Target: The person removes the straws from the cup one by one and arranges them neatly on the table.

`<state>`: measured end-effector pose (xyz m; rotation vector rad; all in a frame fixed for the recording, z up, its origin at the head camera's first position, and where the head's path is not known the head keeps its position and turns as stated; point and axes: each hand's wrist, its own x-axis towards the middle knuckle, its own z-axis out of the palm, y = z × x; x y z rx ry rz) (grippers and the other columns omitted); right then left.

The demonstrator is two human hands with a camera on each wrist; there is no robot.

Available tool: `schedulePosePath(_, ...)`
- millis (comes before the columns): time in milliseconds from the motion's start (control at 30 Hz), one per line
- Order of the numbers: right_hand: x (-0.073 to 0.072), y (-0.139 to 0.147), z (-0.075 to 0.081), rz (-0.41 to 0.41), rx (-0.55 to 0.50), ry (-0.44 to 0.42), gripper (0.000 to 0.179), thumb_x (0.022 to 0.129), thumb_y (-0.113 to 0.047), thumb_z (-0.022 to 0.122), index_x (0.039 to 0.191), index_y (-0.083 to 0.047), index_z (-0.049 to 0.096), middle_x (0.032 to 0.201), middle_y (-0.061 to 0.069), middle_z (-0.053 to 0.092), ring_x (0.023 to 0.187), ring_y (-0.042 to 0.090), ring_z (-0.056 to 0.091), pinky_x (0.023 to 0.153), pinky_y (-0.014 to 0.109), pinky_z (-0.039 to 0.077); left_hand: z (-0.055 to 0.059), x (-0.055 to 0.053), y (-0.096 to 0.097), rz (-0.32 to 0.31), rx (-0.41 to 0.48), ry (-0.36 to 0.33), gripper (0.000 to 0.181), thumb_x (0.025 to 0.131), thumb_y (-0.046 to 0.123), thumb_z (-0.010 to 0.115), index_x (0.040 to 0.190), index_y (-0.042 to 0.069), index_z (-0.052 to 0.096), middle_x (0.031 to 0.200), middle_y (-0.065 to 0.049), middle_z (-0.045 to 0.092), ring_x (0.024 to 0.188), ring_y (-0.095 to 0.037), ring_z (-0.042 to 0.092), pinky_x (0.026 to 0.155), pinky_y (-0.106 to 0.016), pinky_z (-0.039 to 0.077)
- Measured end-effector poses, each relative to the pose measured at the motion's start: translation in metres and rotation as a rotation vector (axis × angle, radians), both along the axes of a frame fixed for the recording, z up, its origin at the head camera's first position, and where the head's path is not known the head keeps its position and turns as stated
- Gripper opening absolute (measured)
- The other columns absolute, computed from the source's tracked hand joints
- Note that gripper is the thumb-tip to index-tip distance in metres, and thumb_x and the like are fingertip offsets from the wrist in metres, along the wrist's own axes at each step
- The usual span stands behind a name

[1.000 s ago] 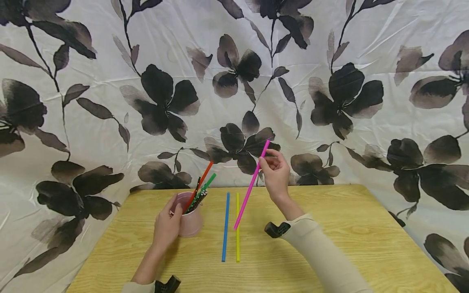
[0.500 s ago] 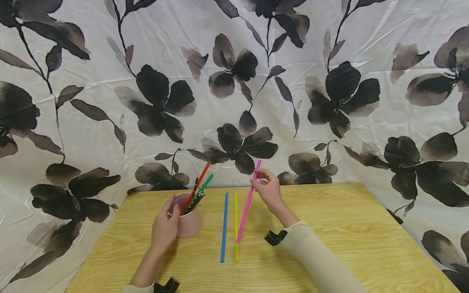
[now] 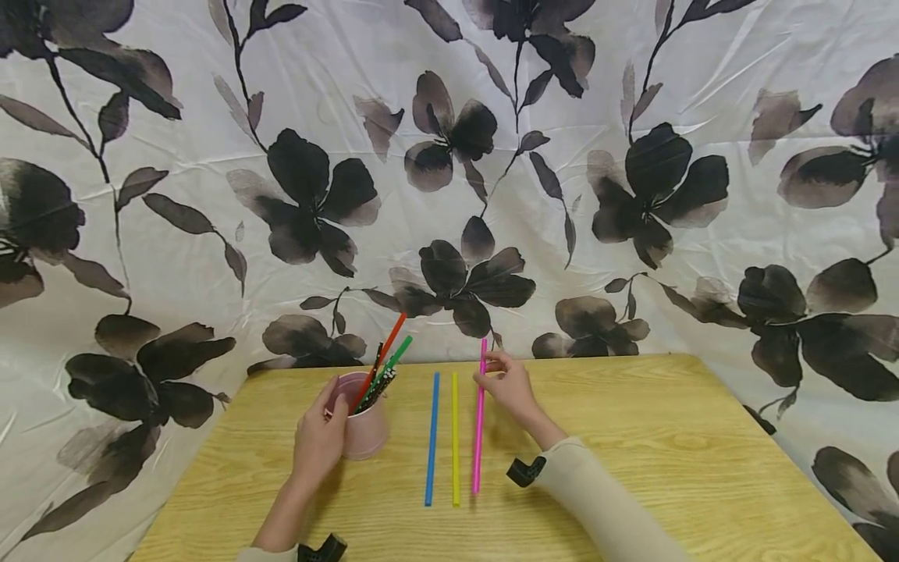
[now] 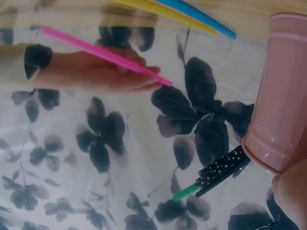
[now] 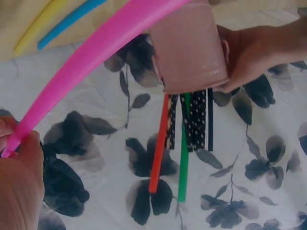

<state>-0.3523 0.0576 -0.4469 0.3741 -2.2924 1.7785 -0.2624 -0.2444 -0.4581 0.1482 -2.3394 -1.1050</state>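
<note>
My right hand (image 3: 511, 392) pinches a magenta straw (image 3: 479, 445) near its far end, thumb on one side and fingers on the other. The straw slopes down toward me, its near end close over the table. Left of it lie a yellow straw (image 3: 455, 445) and a blue straw (image 3: 431, 441), side by side. My left hand (image 3: 320, 437) grips a pink cup (image 3: 368, 439), thumb and fingers at its rim. Out of the cup lean a red straw (image 5: 160, 148), a green straw (image 5: 183, 167) and several black straws with white dots (image 5: 197, 120).
The light wooden table (image 3: 632, 453) ends at a floral cloth (image 3: 562, 195) hanging behind it. Each wrist carries a small black camera, such as the one on the right sleeve (image 3: 527, 471).
My right hand has brought the magenta straw down and to the left, turning it nearly parallel to the yellow one, which it no longer overlaps. The left hand and cup stay put.
</note>
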Motion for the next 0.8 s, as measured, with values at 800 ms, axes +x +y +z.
schedulePosePath(800,-0.010,-0.016,-0.050,-0.011,0.230,-0.006,0.032,0.072,-0.011,0.072,0.101,0.000,0.063,0.085,0.010,0.060,0.080,0.019,0.057,0.067,0.029,0.046,0.000,-0.001,0.000,0.022,0.001,-0.029,0.047,0.090,0.043,0.037,0.133,0.025,0.041,0.095,-0.006,0.057,0.069,-0.020,0.045,0.060,-0.033,0.037)
